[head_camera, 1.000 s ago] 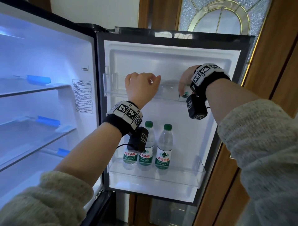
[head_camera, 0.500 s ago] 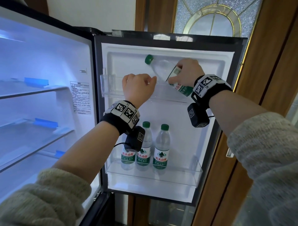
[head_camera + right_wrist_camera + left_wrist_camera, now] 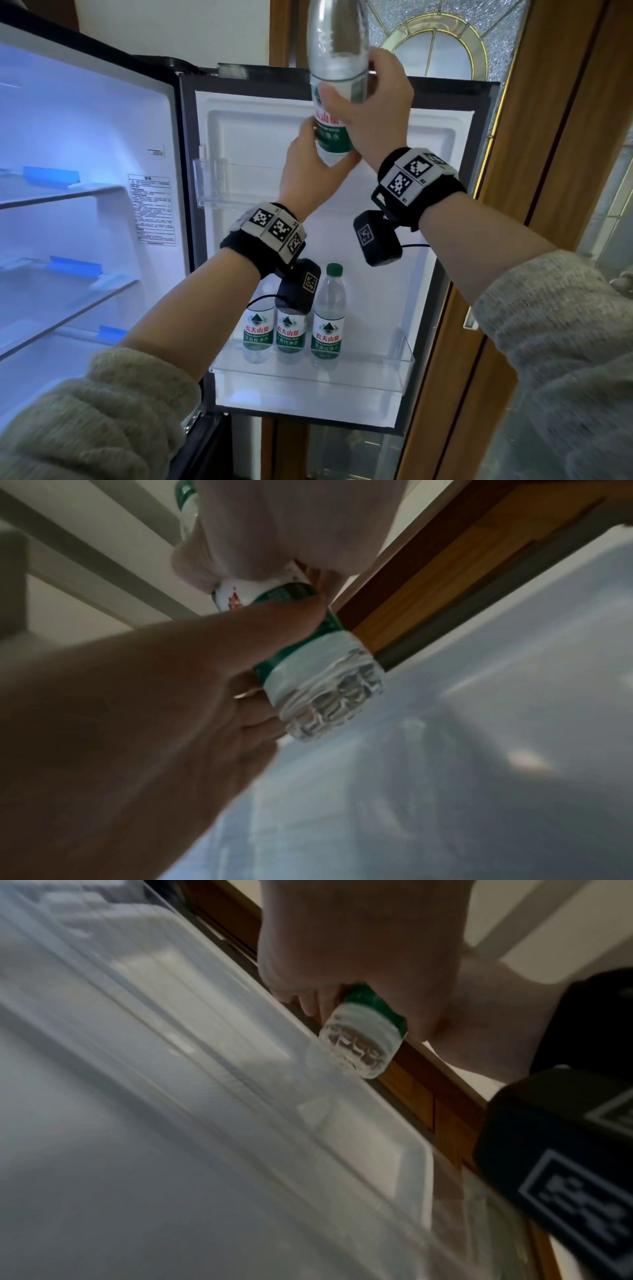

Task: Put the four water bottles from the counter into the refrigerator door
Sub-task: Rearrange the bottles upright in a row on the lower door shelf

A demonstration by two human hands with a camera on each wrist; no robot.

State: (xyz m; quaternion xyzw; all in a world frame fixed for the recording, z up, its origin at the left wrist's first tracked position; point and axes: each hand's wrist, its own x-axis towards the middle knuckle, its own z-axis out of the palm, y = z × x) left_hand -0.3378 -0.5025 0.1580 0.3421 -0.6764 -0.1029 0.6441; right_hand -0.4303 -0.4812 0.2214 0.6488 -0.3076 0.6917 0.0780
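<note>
A clear water bottle (image 3: 337,65) with a green and white label is upright, raised above the top edge of the open refrigerator door (image 3: 445,240); its cap is out of frame. My right hand (image 3: 371,106) grips its label from the right. My left hand (image 3: 308,168) grips its lower end (image 3: 325,691) from below and to the left. Three more bottles (image 3: 328,322) stand side by side in the lower door bin (image 3: 308,380), at its left. In the left wrist view the bottle's ribbed base (image 3: 363,1047) shows under my left hand (image 3: 359,947).
The clear upper door bin (image 3: 239,192) holds nothing. The lit refrigerator interior with glass shelves (image 3: 68,195) is open at the left. A wooden door frame (image 3: 548,137) and a patterned glass panel (image 3: 431,48) stand behind and right of the door.
The bottle came up out of the upper door bin, swung from tilted to upright and rose above the door top. My left hand left the bin's rim and took hold of the bottle's lower end.
</note>
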